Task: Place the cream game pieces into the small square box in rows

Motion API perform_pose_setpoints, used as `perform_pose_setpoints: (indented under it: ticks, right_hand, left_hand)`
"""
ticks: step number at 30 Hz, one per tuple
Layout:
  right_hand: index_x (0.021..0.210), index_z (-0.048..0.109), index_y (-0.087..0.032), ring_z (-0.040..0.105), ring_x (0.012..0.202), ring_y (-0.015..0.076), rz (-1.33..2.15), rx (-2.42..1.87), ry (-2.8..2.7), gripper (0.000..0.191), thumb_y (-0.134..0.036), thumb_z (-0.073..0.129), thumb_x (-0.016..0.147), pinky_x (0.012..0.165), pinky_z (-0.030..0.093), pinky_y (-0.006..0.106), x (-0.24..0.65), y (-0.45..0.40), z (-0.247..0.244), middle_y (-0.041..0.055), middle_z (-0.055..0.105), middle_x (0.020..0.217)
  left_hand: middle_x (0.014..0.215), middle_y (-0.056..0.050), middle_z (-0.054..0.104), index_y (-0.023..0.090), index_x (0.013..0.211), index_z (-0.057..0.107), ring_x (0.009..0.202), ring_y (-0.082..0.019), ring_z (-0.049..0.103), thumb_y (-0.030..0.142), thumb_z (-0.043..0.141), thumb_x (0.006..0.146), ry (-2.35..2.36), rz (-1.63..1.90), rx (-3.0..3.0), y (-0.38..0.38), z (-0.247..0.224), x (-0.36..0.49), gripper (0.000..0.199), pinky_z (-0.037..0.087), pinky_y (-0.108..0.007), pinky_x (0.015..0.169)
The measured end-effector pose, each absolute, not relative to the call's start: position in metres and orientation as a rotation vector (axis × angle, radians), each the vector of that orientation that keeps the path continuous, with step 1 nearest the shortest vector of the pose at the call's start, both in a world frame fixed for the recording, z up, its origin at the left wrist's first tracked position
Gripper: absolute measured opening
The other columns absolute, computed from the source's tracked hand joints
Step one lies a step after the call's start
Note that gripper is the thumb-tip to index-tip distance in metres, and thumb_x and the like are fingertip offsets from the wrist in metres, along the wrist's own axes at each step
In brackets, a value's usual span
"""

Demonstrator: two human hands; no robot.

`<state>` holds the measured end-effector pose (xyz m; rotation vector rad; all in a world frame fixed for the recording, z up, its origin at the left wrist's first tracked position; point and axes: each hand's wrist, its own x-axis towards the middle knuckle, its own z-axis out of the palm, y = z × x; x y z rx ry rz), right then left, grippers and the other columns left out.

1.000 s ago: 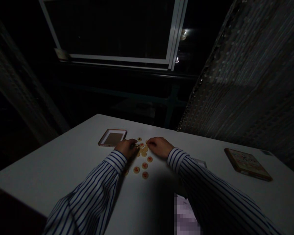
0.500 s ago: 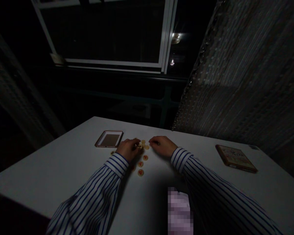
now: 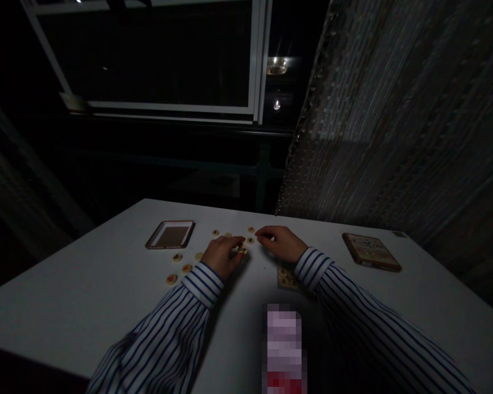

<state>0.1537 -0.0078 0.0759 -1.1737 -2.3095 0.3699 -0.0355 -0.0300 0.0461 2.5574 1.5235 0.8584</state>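
Note:
My left hand (image 3: 224,256) is over the middle of the table, thumb and fingers closed at the edge of a round xiangqi piece (image 3: 242,249) with a dark character. Opposite it, my right hand (image 3: 284,243) has its fingertips pinched together; whatever may be between them is hidden. Beside those fingertips lie a dark-marked piece (image 3: 250,241) and a red-marked piece (image 3: 251,230). Under my right wrist shows part of a small container of pieces (image 3: 287,278). Left of my left hand are red-marked pieces (image 3: 171,279) and a dark-marked piece (image 3: 177,257).
An open shallow box (image 3: 170,235) rests at the back left of the white table (image 3: 86,290). A flat box with a printed lid (image 3: 372,251) lies on the right. Beyond the table are a window frame (image 3: 168,108) and a bead curtain (image 3: 353,109). The room is dim.
The view has turned slightly right. My hands have shifted right relative to the table. Red-marked pieces beside my left wrist no longer show there; pieces farther left and the container under my right wrist now show.

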Motion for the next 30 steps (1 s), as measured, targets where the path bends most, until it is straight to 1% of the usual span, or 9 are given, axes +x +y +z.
perform_pose_setpoints:
  ticks: [7, 12, 20, 25, 30]
  right_hand:
    - [0.095, 0.059, -0.018, 0.055, 0.079, 0.0135, 0.414, -1.23, -2.224, 0.026, -0.027, 0.043, 0.076, 0.07, 0.04, 0.025, 0.18, -0.021, 0.073, 0.0039, 0.062, 0.09]
    - [0.094, 0.059, -0.019, 0.056, 0.077, 0.0132, 0.42, -1.271, -2.169, 0.026, -0.028, 0.043, 0.076, 0.07, 0.041, 0.025, 0.199, -0.026, 0.066, 0.0032, 0.062, 0.09]
    - [0.093, 0.059, -0.019, 0.056, 0.076, 0.0131, 0.469, -1.332, -2.108, 0.026, -0.03, 0.043, 0.076, 0.07, 0.042, 0.026, 0.221, -0.033, 0.059, 0.0028, 0.063, 0.088]
    - [0.088, 0.061, -0.018, 0.055, 0.077, 0.0133, 0.497, -1.341, -2.089, 0.025, -0.029, 0.043, 0.076, 0.07, 0.041, 0.025, 0.228, -0.039, 0.056, 0.0029, 0.063, 0.086]
    - [0.081, 0.062, -0.016, 0.056, 0.072, 0.013, 0.539, -1.345, -2.082, 0.024, -0.029, 0.043, 0.076, 0.066, 0.041, 0.024, 0.236, -0.043, 0.051, 0.0032, 0.063, 0.078]
  left_hand:
    - [0.093, -0.004, 0.062, 0.019, 0.107, 0.05, 0.087, -0.02, 0.053, 0.023, 0.052, 0.069, 1.434, 0.904, 2.585, -0.037, 0.041, -0.012, 0.038, 0.04, -0.035, 0.079]
    - [0.09, -0.004, 0.062, 0.018, 0.105, 0.051, 0.086, -0.02, 0.053, 0.023, 0.051, 0.07, 1.377, 0.897, 2.602, -0.043, 0.037, 0.006, 0.036, 0.04, -0.035, 0.078]
    - [0.096, -0.003, 0.061, 0.019, 0.107, 0.049, 0.09, -0.019, 0.053, 0.023, 0.051, 0.071, 1.325, 0.874, 2.549, -0.047, 0.027, 0.028, 0.037, 0.04, -0.034, 0.079]
    - [0.094, -0.004, 0.061, 0.019, 0.107, 0.049, 0.088, -0.019, 0.053, 0.024, 0.051, 0.071, 1.308, 0.894, 2.571, -0.048, 0.024, 0.041, 0.036, 0.04, -0.034, 0.077]
    - [0.092, -0.003, 0.061, 0.02, 0.107, 0.048, 0.086, -0.018, 0.053, 0.024, 0.051, 0.072, 1.266, 0.929, 2.569, -0.048, 0.025, 0.053, 0.036, 0.04, -0.032, 0.077]
